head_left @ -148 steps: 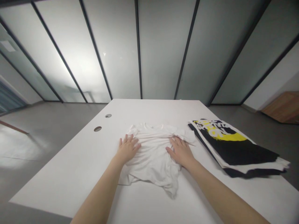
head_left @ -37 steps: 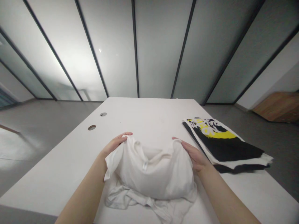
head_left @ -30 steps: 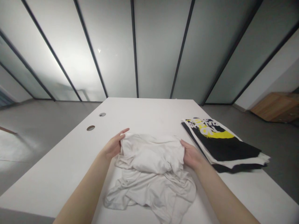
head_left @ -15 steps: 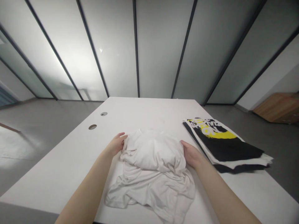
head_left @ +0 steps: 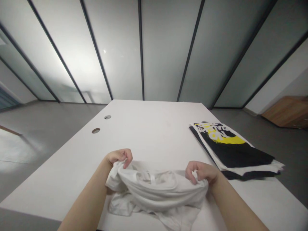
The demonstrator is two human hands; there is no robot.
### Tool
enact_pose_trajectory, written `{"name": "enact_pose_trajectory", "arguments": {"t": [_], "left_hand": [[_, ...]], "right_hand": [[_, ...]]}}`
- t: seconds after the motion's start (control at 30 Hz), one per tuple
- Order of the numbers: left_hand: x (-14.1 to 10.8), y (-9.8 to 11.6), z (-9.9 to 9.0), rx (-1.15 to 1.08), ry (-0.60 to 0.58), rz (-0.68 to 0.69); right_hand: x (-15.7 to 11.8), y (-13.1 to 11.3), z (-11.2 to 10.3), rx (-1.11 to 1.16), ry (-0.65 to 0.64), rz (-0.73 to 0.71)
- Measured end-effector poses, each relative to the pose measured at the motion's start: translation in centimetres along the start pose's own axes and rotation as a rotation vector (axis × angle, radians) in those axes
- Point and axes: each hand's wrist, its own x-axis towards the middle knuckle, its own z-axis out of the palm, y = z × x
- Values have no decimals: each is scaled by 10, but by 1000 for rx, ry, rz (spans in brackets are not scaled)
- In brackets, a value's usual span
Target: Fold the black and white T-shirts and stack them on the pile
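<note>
A white T-shirt (head_left: 154, 195) hangs between my two hands at the near part of the white table (head_left: 149, 131). Its round neckline (head_left: 156, 180) faces up, and the cloth sags in folds below it. My left hand (head_left: 122, 156) pinches the shirt near one shoulder, fingers closed on the cloth. The other shoulder is gripped by my right hand (head_left: 198, 171), its fingers curled round a bunched bit of fabric. The lower part of the shirt still rests crumpled on the tabletop.
To the right lies a stack of folded shirts (head_left: 231, 150), the top one black with a yellow and white print. Two round holes (head_left: 96, 131) pierce the table's left side. Frosted glass panels (head_left: 158, 51) stand behind the table. A wooden piece (head_left: 286, 110) is at far right.
Both hands have closed on the shirt's upper part and lifted it towards me. The shirt's top, spread on the table before, now hangs raised with its neckline showing.
</note>
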Motion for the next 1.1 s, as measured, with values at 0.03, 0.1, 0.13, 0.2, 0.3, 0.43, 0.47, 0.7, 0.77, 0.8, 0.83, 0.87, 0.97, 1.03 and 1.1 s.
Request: {"name": "enact_pose_trajectory", "arguments": {"t": [0.03, 0.1, 0.13, 0.2, 0.3, 0.43, 0.47, 0.7, 0.77, 0.8, 0.83, 0.87, 0.97, 1.03, 1.1], "left_hand": [[0, 0, 0, -40, 40, 37], [6, 1, 2, -141, 284, 179], [11, 2, 1, -188, 463, 278], [23, 5, -2, -213, 846, 451], [36, 5, -10, -6, 1258, 494], [43, 1, -5, 283, 1245, 354], [44, 0, 1, 337, 1173, 325], [58, -20, 33, 914, 622, 211], [61, -30, 32, 1056, 594, 128], [63, -35, 30, 1103, 610, 93], [64, -39, 27, 1134, 638, 66], [65, -42, 24, 1153, 672, 46], [66, -46, 12, 1148, 777, 6], [65, -45, 5, 1120, 845, -20], [61, -44, -1, 1107, 915, -59]], "right_hand": [[3, 0, -1, 3, 91, -47], [15, 0, -5, 78, 470, -247], [23, 0, -9, 124, 712, -392], [37, 1, -18, 145, 1073, -639], [44, 4, -28, -45, 1289, -646], [43, 9, -22, -514, 1245, -462], [44, 9, -18, -624, 1206, -438], [61, 19, 4, -1073, 897, -223], [63, 26, 3, -1165, 895, -194], [63, 30, 1, -1196, 893, -189], [63, 33, -1, -1216, 890, -187], [63, 35, -3, -1225, 888, -186], [64, 38, -8, -1209, 900, -194], [63, 37, -8, -1196, 895, -207], [62, 34, -4, -1194, 863, -195]]}}
